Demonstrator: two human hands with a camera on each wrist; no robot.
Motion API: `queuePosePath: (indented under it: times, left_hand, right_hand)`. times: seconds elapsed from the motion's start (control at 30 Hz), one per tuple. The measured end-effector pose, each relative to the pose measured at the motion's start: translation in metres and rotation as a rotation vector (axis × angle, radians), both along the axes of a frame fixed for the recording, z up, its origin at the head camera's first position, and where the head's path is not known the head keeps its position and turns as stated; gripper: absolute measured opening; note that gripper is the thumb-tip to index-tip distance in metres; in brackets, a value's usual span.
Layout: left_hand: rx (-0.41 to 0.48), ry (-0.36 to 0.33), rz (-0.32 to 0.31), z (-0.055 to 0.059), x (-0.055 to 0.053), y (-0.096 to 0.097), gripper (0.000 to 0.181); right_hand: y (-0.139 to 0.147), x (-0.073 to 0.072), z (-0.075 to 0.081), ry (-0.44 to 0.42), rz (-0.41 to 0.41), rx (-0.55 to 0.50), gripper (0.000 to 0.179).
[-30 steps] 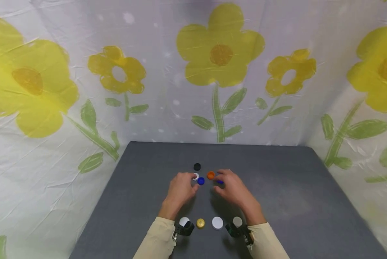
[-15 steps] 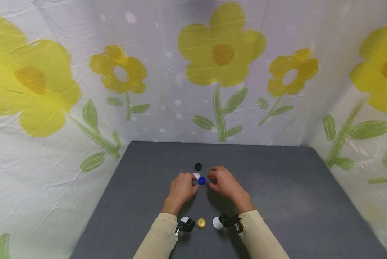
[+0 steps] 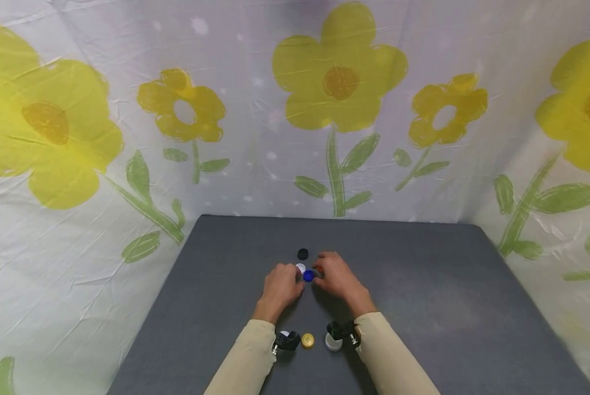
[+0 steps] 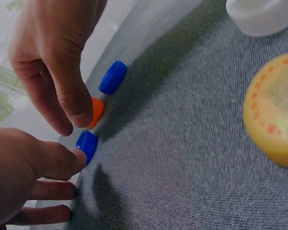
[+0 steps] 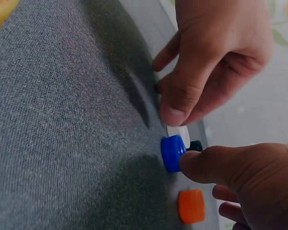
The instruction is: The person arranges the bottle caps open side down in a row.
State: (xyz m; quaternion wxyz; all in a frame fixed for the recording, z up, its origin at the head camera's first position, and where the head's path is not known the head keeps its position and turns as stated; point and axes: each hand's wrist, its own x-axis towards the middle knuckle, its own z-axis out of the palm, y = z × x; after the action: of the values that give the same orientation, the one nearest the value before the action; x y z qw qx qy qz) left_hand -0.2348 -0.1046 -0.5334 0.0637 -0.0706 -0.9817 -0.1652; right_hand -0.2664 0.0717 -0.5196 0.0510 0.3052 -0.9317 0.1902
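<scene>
My left hand point(image 3: 280, 285) is lowered beside a white bottle cap point(image 3: 301, 267), its thumb tip right at the cap's edge in the right wrist view. A blue bottle cap point(image 3: 308, 276) sits between my two hands. My right hand point(image 3: 340, 277) arches over an orange bottle cap point(image 5: 192, 206), fingers loosely bent; its thumb overlaps the blue cap in the right wrist view. Beyond the orange one, a second blue cap point(image 4: 113, 77) shows in the left wrist view but is hidden by my right hand in the head view. Neither hand shows a grip on a cap.
A black cap point(image 3: 302, 254) lies just beyond the hands on the dark grey table point(image 3: 423, 285). Nearer me, a gold cap point(image 3: 307, 340) lies between white caps point(image 3: 333, 344), partly covered by wrist cameras. A flowered sheet point(image 3: 255, 164) hangs around the table's back and sides.
My right hand has moved left, from beside the second blue cap to over the orange cap and close to the first blue one. The left hand stays near the white cap.
</scene>
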Motion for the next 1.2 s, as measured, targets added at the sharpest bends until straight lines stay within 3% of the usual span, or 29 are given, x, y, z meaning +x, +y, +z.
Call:
queuePosePath:
  times: [0.17, 0.5, 0.87, 1.03, 1.2]
  left_hand:
    - [-0.012, 0.038, 0.006, -0.002, -0.004, 0.002, 0.018]
    - [-0.030, 0.043, 0.031, -0.004, -0.003, 0.008, 0.016]
    - [-0.004, 0.070, -0.023, -0.006, 0.000, 0.004, 0.013]
    - [0.052, 0.066, -0.047, 0.002, 0.005, 0.002, 0.011]
    - [0.099, 0.050, -0.050, 0.016, 0.011, 0.003, 0.015]
  right_hand:
    - [-0.005, -0.003, -0.005, -0.010, -0.013, 0.010, 0.026]
    - [-0.007, -0.004, -0.012, -0.018, -0.019, 0.005, 0.022]
    - [-0.006, 0.004, -0.006, -0.055, -0.027, -0.019, 0.020]
    - [-0.002, 0.009, 0.002, -0.065, -0.023, -0.047, 0.020]
    - [0.003, 0.016, 0.013, -0.050, -0.042, -0.078, 0.020]
